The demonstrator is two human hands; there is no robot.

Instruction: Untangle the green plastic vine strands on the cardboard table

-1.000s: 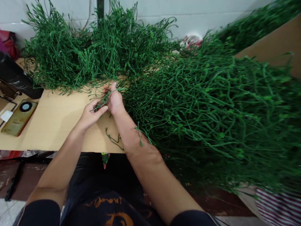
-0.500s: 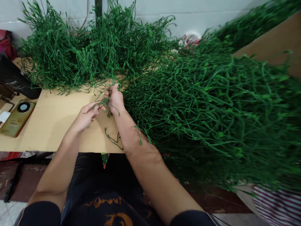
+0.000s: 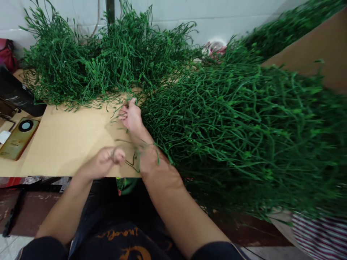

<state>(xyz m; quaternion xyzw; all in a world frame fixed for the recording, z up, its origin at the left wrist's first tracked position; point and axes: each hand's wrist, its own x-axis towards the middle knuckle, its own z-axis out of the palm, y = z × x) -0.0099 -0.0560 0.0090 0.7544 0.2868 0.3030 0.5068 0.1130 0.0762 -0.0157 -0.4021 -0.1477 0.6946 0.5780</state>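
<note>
My left hand (image 3: 108,160) is over the front edge of the brown board (image 3: 70,133), blurred by motion. Its fingers are closed on a thin green stem whose blurred length trails toward my right forearm. Farther back, my right hand (image 3: 132,115) is closed on a few thin green stems; their ends poke out to the left of the fingers. Beside that hand lies a large heap of green stems (image 3: 217,119) with small bud-like tips. A loose bent stem (image 3: 131,165) rests on the board near my right forearm.
A second pile of green stems (image 3: 127,57) stands along the wall at the back. On the left are a phone (image 3: 18,139) and a black cylinder (image 3: 20,92). A brown cardboard flap (image 3: 311,50) rises at the right, and striped cloth (image 3: 320,234) shows below.
My left hand has pulled away from my right hand, down toward the board's front edge, with a stem trailing from it. My right hand has stayed nearly in place.
</note>
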